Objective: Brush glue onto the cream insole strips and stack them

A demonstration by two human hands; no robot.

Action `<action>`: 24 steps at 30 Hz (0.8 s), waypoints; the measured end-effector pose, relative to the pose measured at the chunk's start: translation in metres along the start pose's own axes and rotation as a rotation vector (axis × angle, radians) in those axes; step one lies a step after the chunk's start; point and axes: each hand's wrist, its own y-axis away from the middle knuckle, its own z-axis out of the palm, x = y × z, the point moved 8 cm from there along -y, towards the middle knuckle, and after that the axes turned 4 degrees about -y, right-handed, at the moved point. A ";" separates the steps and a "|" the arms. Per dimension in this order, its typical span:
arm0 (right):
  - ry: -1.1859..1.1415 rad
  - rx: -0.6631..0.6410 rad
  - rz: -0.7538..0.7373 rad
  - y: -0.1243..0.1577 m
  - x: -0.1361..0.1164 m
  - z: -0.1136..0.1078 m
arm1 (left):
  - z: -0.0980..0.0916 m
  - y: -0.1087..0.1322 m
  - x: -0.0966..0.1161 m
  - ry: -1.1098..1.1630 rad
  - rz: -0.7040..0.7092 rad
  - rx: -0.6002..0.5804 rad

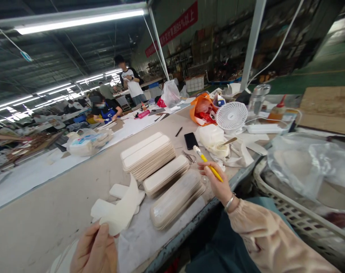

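Note:
Between the thumb and fingers of my left hand [96, 248] is one end of a curved cream sheet piece [122, 214], raised over other pale cut pieces [102, 207]. My right hand [216, 180] is closed round a yellow-handled brush [210, 167], its whitish bristles pointing up and away. Left of that hand lies a stack of long rounded strips [178, 197] with a shiny, wet-looking top. Two more stacks stand behind it, a narrow stack [166, 174] and a taller, wider stack [148, 153]. Scissors [189, 156] rest just beyond the brush hand.
A phone [191, 141], a white tub [212, 140] with a stick in it, a fan [232, 116] and an orange bag [202, 108] occupy the table's far right. A plastic-covered basket [303, 223] stands beside me. One co-worker [105, 108] sits across the table.

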 end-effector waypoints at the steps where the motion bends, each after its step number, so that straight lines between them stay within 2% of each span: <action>1: 0.006 -0.027 -0.001 0.001 0.002 0.002 | 0.012 0.007 -0.006 0.137 -0.088 -0.021; 4: -0.016 -0.105 0.020 0.005 0.008 0.009 | 0.044 0.026 -0.029 0.359 -0.306 -0.065; 8: -0.046 -0.155 0.088 0.009 0.016 0.014 | 0.070 0.041 -0.054 0.422 -0.413 -0.178; 14: -0.024 -0.174 0.144 0.013 0.024 0.019 | 0.081 0.048 -0.059 0.458 -0.408 -0.293; 18: -0.045 -0.197 0.210 0.016 0.025 0.025 | 0.086 0.047 -0.060 0.455 -0.379 -0.290; 20: -0.032 -0.193 0.176 0.013 0.022 0.025 | 0.087 0.043 -0.064 0.429 -0.349 -0.283; 22: 0.008 -0.149 0.093 0.008 0.017 0.021 | 0.086 0.038 -0.067 0.315 -0.288 -0.287; 24: 0.062 -0.088 0.039 0.002 0.017 0.015 | 0.084 0.031 -0.070 0.051 -0.201 -0.327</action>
